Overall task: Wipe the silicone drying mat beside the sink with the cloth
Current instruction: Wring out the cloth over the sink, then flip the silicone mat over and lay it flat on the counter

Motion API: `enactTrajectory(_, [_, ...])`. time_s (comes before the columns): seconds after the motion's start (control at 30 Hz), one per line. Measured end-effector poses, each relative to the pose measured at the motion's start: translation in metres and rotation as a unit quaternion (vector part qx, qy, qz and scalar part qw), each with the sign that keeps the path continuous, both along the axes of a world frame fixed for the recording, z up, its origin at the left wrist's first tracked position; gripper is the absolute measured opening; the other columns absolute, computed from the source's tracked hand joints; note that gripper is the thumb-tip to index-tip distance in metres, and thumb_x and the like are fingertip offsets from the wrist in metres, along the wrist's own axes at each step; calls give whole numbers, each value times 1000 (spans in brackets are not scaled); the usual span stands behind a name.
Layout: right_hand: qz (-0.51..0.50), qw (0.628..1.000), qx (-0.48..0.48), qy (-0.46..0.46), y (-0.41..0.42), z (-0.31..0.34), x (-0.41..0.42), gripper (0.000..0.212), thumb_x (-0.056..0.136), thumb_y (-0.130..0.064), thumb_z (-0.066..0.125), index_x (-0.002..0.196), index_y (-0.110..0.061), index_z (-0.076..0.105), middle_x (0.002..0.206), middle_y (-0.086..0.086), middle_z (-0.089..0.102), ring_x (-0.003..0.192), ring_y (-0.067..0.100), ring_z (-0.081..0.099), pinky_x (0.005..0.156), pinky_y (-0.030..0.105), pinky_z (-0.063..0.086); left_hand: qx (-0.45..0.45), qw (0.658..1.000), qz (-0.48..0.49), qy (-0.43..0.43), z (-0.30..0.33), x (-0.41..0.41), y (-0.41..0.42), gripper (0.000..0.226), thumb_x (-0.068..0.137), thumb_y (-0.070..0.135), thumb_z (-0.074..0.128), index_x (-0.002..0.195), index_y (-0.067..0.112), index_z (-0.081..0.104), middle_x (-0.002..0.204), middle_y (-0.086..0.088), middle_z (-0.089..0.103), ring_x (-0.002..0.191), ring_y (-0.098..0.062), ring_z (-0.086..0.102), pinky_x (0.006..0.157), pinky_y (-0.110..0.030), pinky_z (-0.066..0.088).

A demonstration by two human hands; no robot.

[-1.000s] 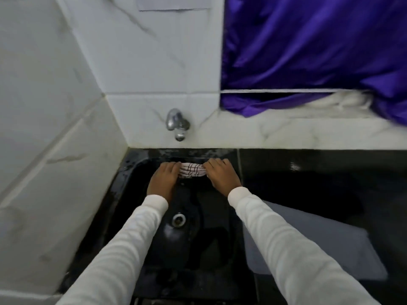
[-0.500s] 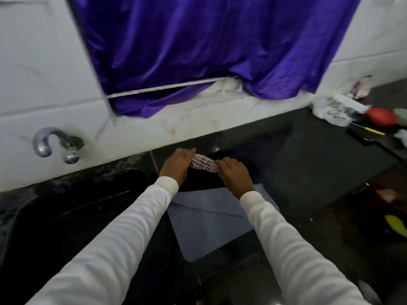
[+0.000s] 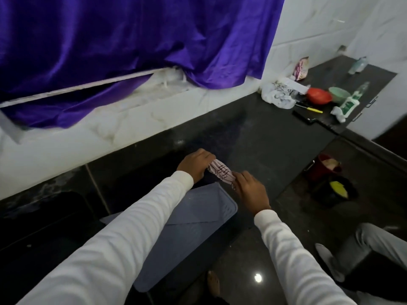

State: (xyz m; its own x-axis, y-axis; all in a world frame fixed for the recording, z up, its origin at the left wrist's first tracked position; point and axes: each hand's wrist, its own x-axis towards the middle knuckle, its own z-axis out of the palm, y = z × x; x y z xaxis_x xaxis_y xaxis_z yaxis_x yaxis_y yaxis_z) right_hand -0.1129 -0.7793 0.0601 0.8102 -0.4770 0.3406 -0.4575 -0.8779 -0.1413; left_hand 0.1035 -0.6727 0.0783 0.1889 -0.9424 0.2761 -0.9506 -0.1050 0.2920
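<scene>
Dark counter [image 3: 253, 137] under a purple curtain [image 3: 132, 40], with the mat [image 3: 198, 219] at 6 o'clock. Left hand [image 3: 195, 164] and right hand [image 3: 251, 191] each close around an end of the twisted cloth [image 3: 221, 172], held just beyond the mat's far edge. Probably bunched firm, ready for wiping.

One head-worn wide-angle cam, looking fwd and down from above your arms. It faces the black counter [image 3: 253, 137] and purple curtain [image 3: 132, 51] on the wall behind, close to your hands, tilted so the counter runs up to the right.
</scene>
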Motion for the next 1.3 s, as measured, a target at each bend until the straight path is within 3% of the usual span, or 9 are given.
enactTrajectory(0.3, [-1, 994, 92, 64, -63, -61, -23, 42, 89, -21, 63, 129, -11, 54, 104, 10, 59, 88, 29, 59, 60, 41, 53, 62, 993, 48, 91, -32, -33, -84, 41, 83, 1, 58, 122, 13, 61, 123, -12, 58, 111, -27, 54, 92, -33, 42])
enactTrajectory(0.47, [25, 985, 121, 119, -81, -87, -23, 45, 90, -26, 63, 132, -14, 52, 107, 9, 57, 91, 27, 58, 63, 37, 55, 112, 989, 50, 84, -57, -33, -95, 45, 70, -10, 60, 110, 11, 64, 108, -13, 62, 101, -30, 56, 82, -43, 50])
enactTrajectory(0.6, [34, 985, 104, 134, -86, -93, -19, 40, 87, -29, 66, 124, -15, 57, 103, 7, 58, 88, 25, 59, 60, 33, 53, 106, 990, 51, 77, -73, -30, -98, 48, 68, -12, 64, 110, 10, 66, 109, -14, 64, 105, -32, 58, 94, -42, 49])
enactTrajectory(0.73, [68, 986, 98, 114, -94, -87, -13, 36, 90, -40, 59, 120, -19, 56, 106, 5, 55, 91, 23, 55, 69, 35, 51, 75, 996, 36, 42, -88, -13, -90, 62, 67, -3, 73, 125, 11, 58, 127, -12, 60, 119, -26, 54, 114, -42, 25])
enactTrajectory(0.9, [150, 986, 70, 34, -97, -69, 25, 33, 90, -29, 46, 118, -15, 56, 112, 7, 55, 94, 27, 55, 73, 37, 49, 27, 983, 167, 65, -68, 9, -35, 56, 84, 7, 60, 137, 19, 48, 142, -1, 48, 129, -18, 43, 114, -25, 16])
enactTrajectory(1.03, [302, 951, 60, 19, -84, -75, 64, 35, 88, -20, 49, 120, -19, 60, 118, 4, 56, 114, 28, 54, 92, 39, 47, -29, 948, 309, 71, -53, 20, 52, 61, 79, -6, 54, 133, 22, 53, 135, -1, 53, 122, -20, 49, 105, -36, 41])
enactTrajectory(1.13, [367, 927, 5, 72, -75, -81, 75, 37, 83, -22, 60, 120, -26, 59, 110, -1, 56, 103, 23, 55, 118, 36, 16, -88, 861, 472, 168, -55, 15, 121, 69, 77, -11, 47, 133, 29, 50, 129, 0, 53, 117, -18, 52, 101, -38, 45])
enactTrajectory(1.2, [364, 927, 31, 81, -65, -81, 73, 40, 77, -25, 62, 116, -28, 61, 109, -3, 54, 90, 20, 55, 110, 25, 17, -111, 807, 549, 187, -60, 3, 158, 70, 75, -10, 45, 134, 29, 49, 126, -1, 54, 115, -19, 53, 100, -39, 45])
enactTrajectory(1.3, [370, 920, 93, 84, -57, -87, 67, 47, 71, -23, 67, 118, -27, 59, 119, 0, 49, 94, 23, 51, 82, 36, 48, -51, 795, 591, 125, -71, -10, 200, 69, 70, -7, 56, 132, 23, 54, 124, -7, 58, 114, -29, 52, 98, -42, 44])
